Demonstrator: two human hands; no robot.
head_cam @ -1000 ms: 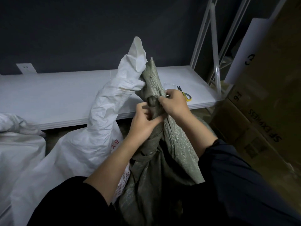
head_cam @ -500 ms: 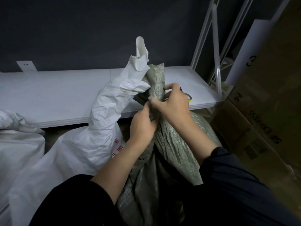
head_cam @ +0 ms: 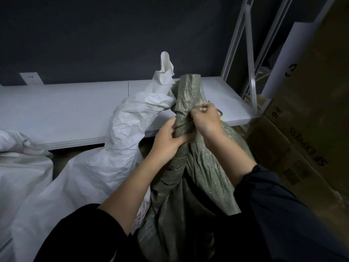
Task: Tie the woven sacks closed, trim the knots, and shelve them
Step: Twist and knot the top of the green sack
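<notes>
Centre foreground: green woven sack (head_cam: pixel 207 186) upright between the two forearms, its neck (head_cam: pixel 188 95) gathered and twisted into a rope-like column sticking up past the shelf edge. Left hand (head_cam: pixel 166 140) wrapped round the twisted neck from the left, fingers curled, thumb across the front. Right hand (head_cam: pixel 205 120) just above and to the right, fingers curled tight, pinching a fold of the same neck; hands nearly touching. Any cord or tie: cannot tell, hidden under the fingers. White woven sack (head_cam: pixel 105 157) leaning just left of the green one, touching it near the top, own neck twisted and poking upward, red print low on its side. Second white sack (head_cam: pixel 20 167) at far left, partly cut off. Low white shelf board (head_cam: pixel 66 110) behind the sacks. Small yellow-edged item (head_cam: pixel 220 113) on the shelf, mostly hidden behind the right hand, too covered to name. Cardboard boxes (head_cam: pixel 302 148) stacked at right, white rack upright (head_cam: pixel 249 53) behind them. Dark sleeves (head_cam: pixel 283 205) on both arms.
</notes>
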